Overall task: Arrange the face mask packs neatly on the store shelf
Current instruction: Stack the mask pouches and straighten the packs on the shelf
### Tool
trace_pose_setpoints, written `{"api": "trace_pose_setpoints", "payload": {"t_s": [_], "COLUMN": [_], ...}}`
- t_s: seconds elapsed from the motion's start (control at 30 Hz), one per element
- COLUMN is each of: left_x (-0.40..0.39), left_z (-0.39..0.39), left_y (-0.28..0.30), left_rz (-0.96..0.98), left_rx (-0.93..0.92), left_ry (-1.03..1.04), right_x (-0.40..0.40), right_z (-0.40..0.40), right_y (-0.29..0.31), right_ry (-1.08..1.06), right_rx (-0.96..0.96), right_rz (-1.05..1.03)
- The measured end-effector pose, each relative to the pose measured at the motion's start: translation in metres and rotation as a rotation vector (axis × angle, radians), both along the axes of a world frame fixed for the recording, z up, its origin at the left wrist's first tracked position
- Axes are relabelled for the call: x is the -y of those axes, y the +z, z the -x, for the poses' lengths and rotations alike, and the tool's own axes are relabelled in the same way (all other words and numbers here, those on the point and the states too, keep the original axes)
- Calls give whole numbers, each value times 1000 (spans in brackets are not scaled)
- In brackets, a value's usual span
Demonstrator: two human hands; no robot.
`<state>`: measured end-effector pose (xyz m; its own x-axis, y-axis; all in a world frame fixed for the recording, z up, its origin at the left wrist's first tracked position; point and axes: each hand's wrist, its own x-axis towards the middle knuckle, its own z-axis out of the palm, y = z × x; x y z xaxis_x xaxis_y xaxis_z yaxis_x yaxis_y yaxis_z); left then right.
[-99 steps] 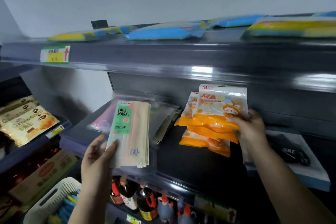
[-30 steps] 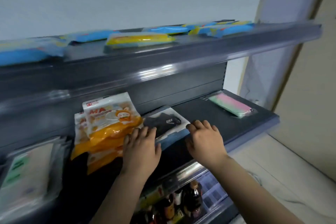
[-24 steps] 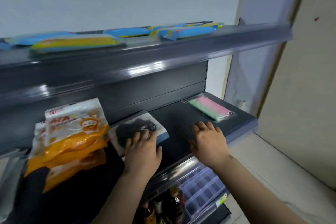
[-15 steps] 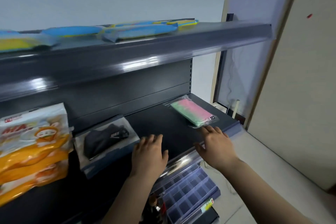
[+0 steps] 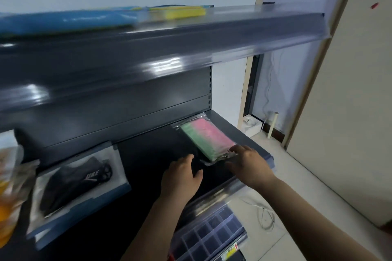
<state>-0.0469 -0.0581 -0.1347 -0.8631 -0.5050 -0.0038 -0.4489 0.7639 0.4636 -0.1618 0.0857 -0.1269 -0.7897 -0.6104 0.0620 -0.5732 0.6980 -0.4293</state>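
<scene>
A person stands at a dark grey store shelf (image 5: 148, 154), seen from their own head looking down along both bare forearms. At the right end of the shelf lies a flat clear pack of pink and green face masks (image 5: 204, 137), set at an angle with one short end toward the back panel and the other toward the front edge. The right hand (image 5: 248, 165) reaches over the near end of this pack, fingers spread and fairly straight, the fingertips touching the crinkled clear plastic at its corner; nothing is gripped. The left hand (image 5: 181, 176) hovers or rests palm down on the bare shelf just beside the pack's near left corner, fingers loosely extended and holding nothing. Well to the left on the same shelf lies a clear pack holding a black mask (image 5: 76, 182) with a white logo, resting on a blue-edged card. At the far left edge, blurred, is part of an orange and white pack (image 5: 8, 197). The shelf above (image 5: 191, 48) carries flat blue and yellow packs (image 5: 118, 17), also blurred. Below the shelf's front rail a clear plastic divided box (image 5: 210, 237) shows. To the right are a pale tiled floor (image 5: 297, 186), a loose white cable (image 5: 265, 214) and a beige door (image 5: 350, 112).
</scene>
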Motion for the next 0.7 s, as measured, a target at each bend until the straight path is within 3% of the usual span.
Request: {"api": "trace_pose_setpoints", "payload": {"t_s": [0.37,0.53,0.7], "left_x": [12,14,5], "left_z": [68,81,79], "left_y": [-7,-19,-19], "left_rz": [-101,-472,-537], "left_rx": [11,-195,-437], "left_ry": [204,331,436], "right_x": [37,49,50], "right_z": [85,88,88], "right_y": [-9,-17,-18], "right_ry": [-16,2,20], "right_rx": [93,253,467], "right_rz": [-65,177,480]}}
